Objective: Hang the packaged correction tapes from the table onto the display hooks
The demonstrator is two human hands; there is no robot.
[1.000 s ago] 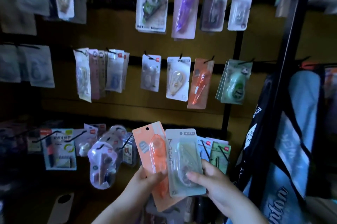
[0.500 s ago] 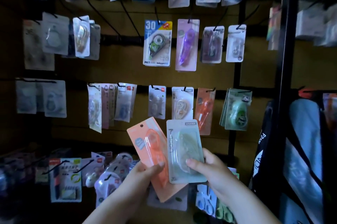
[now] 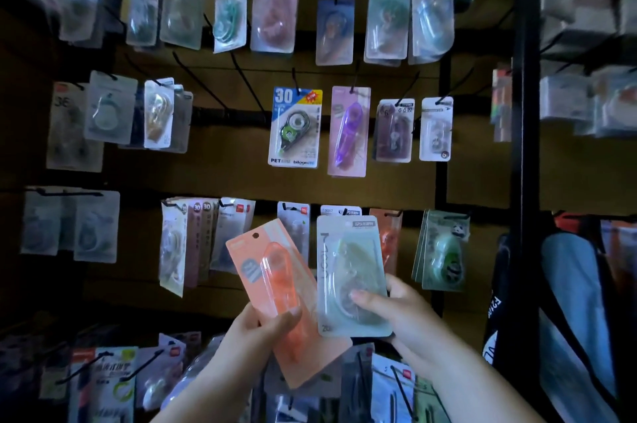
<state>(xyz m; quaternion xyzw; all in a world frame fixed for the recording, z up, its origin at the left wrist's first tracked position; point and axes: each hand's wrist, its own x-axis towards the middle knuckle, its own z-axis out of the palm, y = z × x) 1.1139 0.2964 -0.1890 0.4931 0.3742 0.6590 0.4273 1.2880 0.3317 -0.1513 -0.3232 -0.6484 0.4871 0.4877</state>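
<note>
My left hand [image 3: 262, 336] grips an orange packaged correction tape [image 3: 275, 288], tilted left, with its hang hole at the top. My right hand [image 3: 403, 322] holds a pale green packaged correction tape [image 3: 350, 271] upright, thumb pressed on its blister. The two packs sit side by side in front of the dim display wall. Black display hooks [image 3: 213, 91] stick out from the wall in rows. Behind the green pack hang an orange pack [image 3: 389, 236] and a white one [image 3: 339, 210] on the same row.
Many packs hang around: a blue "30" pack [image 3: 294, 128], a purple pack [image 3: 348, 131], a green panda pack [image 3: 443, 250]. A black upright post [image 3: 524, 112] stands to the right, with a blue bag [image 3: 572, 302] beyond it. More packs crowd the bottom row.
The view has tilted upward, bringing higher rows of hooks into sight. Both hands have risen with the packs to the level of the third row.
</note>
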